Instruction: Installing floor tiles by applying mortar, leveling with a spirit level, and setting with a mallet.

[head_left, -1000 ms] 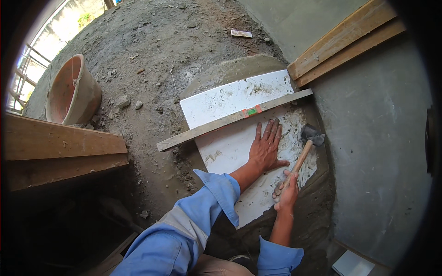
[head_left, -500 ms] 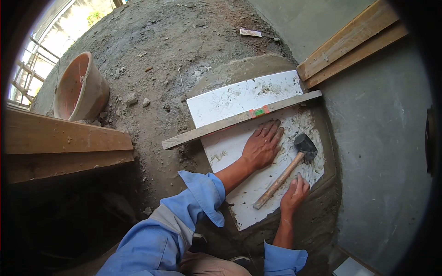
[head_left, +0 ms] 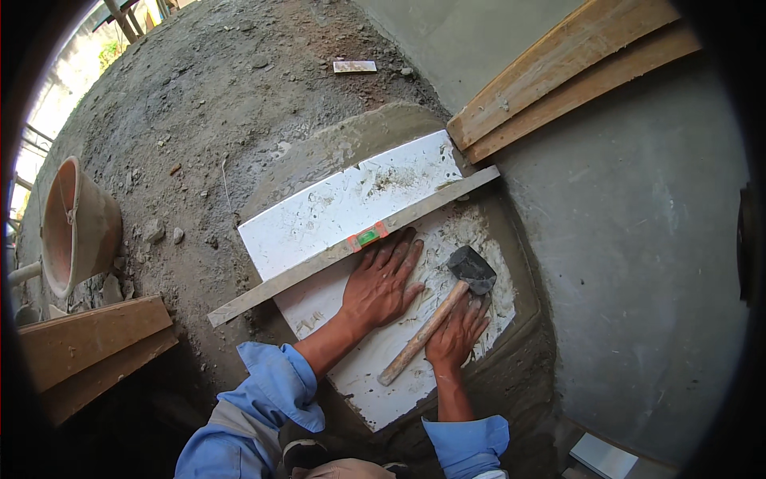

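My left hand (head_left: 383,283) lies open on the lower white tile (head_left: 371,395), its fingertips against the metal straightedge level (head_left: 435,199) with a green vial (head_left: 369,237). My right hand (head_left: 456,335) is also flat on that tile, fingers stretched out just below the black head of a rubber mallet (head_left: 471,267). The mallet's wooden handle (head_left: 419,342) lies diagonally between my hands, held by neither. The level spans the boundary with an upper white tile (head_left: 319,211); both tiles are smeared with grey mortar.
A mortar-stained bucket (head_left: 96,239) stands on the rough floor (head_left: 175,120) at left. Wooden boards jut from lower left (head_left: 104,335) and upper right (head_left: 566,72). A grey wall (head_left: 638,279) bounds the right. A small white strip (head_left: 354,66) lies beyond the tiles.
My right hand let go of the mallet, which now lies on the tile, and has moved forward to rest flat beside it. The whole view has shifted, so things appear further left.
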A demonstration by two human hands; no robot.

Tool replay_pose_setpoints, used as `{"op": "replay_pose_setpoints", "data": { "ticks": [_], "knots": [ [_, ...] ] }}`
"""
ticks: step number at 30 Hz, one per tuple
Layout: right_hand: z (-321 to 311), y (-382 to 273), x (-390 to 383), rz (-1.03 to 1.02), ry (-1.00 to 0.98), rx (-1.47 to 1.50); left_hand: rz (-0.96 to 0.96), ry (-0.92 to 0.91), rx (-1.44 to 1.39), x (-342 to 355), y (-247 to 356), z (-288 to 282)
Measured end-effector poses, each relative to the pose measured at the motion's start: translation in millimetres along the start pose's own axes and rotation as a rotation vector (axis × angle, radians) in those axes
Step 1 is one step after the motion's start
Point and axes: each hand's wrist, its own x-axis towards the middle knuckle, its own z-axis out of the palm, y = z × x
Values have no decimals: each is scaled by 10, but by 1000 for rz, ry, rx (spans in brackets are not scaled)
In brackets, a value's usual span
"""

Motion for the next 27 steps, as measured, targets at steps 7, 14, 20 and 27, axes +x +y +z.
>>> {"op": "replay_pose_setpoints", "data": {
  "ticks": [7,14,20,27],
  "knots": [
    [-4,-74,100,-11,5,33,-14,15,3,74,-45,-40],
    [7,36,158,-28,62,39,7,33,-16,123,17,-33],
    [15,29,127,-49,97,69,-18,-54,-3,134,56,-46],
    [-72,-10,235,-6,92,46,-37,-63,81,205,151,-46]
  ]
}}
